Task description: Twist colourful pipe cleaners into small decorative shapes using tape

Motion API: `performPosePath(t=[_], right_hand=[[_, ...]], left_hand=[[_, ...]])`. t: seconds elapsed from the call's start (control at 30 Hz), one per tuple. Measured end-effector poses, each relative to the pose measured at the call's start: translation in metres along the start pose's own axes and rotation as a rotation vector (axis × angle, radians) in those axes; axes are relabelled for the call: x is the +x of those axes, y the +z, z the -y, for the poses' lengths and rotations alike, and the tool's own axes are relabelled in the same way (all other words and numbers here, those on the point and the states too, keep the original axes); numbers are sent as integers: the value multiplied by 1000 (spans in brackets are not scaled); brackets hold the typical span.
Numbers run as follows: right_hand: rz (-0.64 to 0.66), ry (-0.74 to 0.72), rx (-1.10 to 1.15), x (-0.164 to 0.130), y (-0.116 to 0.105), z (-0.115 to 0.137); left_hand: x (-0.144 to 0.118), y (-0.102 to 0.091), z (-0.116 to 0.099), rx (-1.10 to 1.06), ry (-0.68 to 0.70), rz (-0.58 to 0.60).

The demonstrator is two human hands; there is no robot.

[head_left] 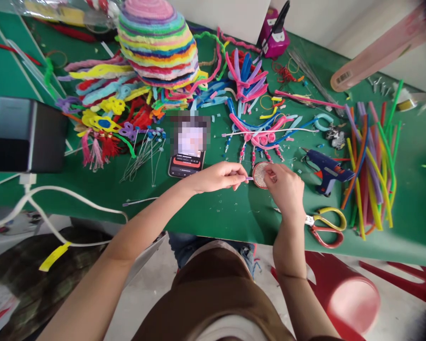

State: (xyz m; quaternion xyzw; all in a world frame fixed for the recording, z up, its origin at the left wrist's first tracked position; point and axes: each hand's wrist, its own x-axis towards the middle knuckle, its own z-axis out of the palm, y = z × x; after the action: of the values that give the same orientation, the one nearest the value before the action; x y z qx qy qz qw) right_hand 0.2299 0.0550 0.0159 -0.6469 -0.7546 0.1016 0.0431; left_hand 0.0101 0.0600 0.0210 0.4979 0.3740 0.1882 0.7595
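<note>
Near the bench's front edge, your right hand (286, 187) pinches the small coiled disc (260, 174) by its rim while your left hand (218, 176) grips its loose fuzzy tail (249, 178); it looks light, soft and bendable, so judge a gentle hold enough.

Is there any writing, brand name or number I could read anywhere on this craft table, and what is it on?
None can be read.
Phone: its screen is blurred out, and the red strip beneath it shows no clear letters.
Pink flat piece at the top right: a barcode sticker, its digits too small to read.
Blue glue gun: no label shows.
Purple device at the far edge: a pale face, with no legible text.
</note>
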Motion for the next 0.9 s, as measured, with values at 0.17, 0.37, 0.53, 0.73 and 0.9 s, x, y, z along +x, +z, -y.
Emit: performPosePath(t=[0.17,0.37,0.53,0.73,0.9], right_hand=[[10,-14,75,1,-2,-3],[-60,-37,268,2,0,-7],[-108,-49,417,2,1,-4],[-136,-103,934,-2,7,12],[-185,-91,1289,-5,21,30]], left_hand=[[0,0,0,-4,-5,0],[1,0,1,-15,-8,-13],[0,-1,2,-30,17,-12],[1,0,2,-18,73,-46],[0,2,1,-54,102,-70]])
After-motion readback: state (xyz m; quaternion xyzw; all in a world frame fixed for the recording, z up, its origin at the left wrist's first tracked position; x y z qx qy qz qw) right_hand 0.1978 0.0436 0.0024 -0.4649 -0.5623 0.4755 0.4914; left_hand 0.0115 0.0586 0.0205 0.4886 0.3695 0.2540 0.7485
